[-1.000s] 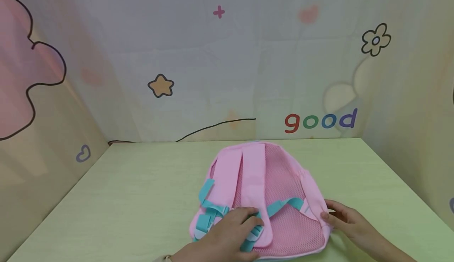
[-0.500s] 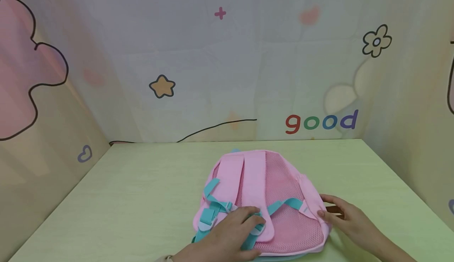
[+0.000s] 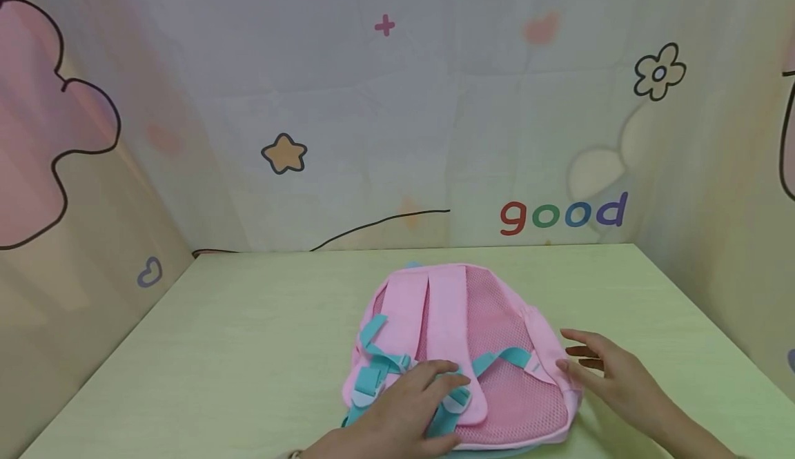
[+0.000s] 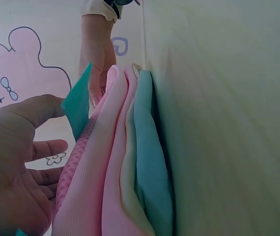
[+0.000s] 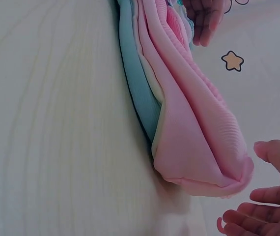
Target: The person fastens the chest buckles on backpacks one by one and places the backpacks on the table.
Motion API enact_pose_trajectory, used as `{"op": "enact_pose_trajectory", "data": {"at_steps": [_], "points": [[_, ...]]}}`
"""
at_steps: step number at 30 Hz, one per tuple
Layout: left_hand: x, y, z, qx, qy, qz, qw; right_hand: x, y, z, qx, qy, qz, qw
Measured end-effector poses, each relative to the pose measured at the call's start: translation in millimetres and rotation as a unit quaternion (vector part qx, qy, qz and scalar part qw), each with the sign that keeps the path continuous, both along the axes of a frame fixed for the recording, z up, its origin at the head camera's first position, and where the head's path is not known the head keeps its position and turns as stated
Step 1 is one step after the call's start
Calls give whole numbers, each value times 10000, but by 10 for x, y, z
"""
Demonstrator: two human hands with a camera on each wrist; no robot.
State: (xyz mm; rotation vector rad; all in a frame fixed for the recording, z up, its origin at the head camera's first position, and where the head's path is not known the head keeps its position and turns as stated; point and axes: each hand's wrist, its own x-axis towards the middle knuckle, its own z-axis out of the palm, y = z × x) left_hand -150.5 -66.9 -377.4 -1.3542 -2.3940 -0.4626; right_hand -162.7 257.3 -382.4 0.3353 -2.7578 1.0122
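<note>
"What's just changed?"

"The right hand (image 3: 624, 379) was holding the side of the pink backpack (image 3: 503, 404); now its fingers have let go and stand spread. The backpack has also slid slightly away from the desk's (image 3: 236, 348) back edge."

"Meaning?"

"I'd judge it rests unaided, nearer the desk's right edge than its left."

"And the left hand (image 3: 404, 407)?"

"Fingers loose over the shoulder straps (image 3: 446, 328), grasping nothing visible; whether they touch, I can't tell."

"Do the wrist views add anything?"

"From the head, the right thumb (image 3: 580, 374) overlaps the backpack's side; the right wrist shows a gap. The left wrist shows a teal panel (image 4: 152, 162) facing the desk."
</note>
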Motion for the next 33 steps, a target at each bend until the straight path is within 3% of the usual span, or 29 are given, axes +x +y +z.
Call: {"op": "enact_pose_trajectory", "data": {"at_steps": [9,16,25,33], "points": [[-33,-68,89,462,120,-79,9988,-32,-57,114,381,669,-145,9969],[-39,-164,221,494,-192,388,9978,-62,-153,262,387,989,-142,9942],[-183,-306,278,655,-78,700,9954,-80,-319,406,30,892,102,9960],[-294,-374,296,286,-272,1012,9941,-82,-558,403,-186,731,477,9960]]}}
